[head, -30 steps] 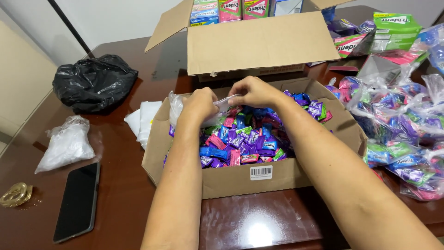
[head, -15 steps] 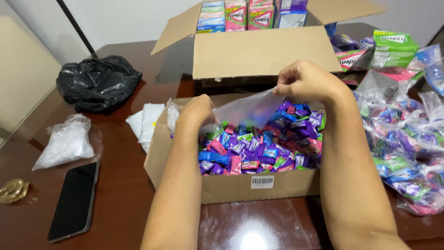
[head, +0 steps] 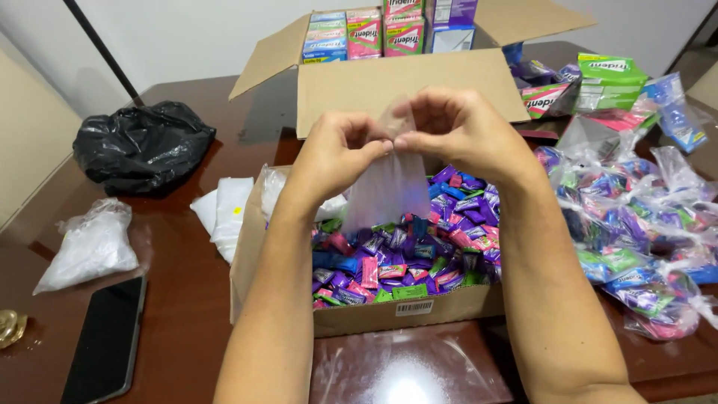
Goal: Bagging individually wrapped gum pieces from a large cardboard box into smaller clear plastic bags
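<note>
Clear plastic bag [head: 389, 191] pinched at its top edge between left hand [head: 340, 150] and right hand [head: 460, 127], hanging above cardboard box [head: 419, 314] of wrapped candies [head: 404, 254], filled candy bags [head: 636, 224] right.

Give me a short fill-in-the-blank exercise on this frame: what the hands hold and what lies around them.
1. Both hands pinch a small clear plastic ____ above the open box.
2. That box is full of wrapped ____ in many colours.
3. The black phone lies ____ on the table.
Missing words: bag; candies; flat
</note>
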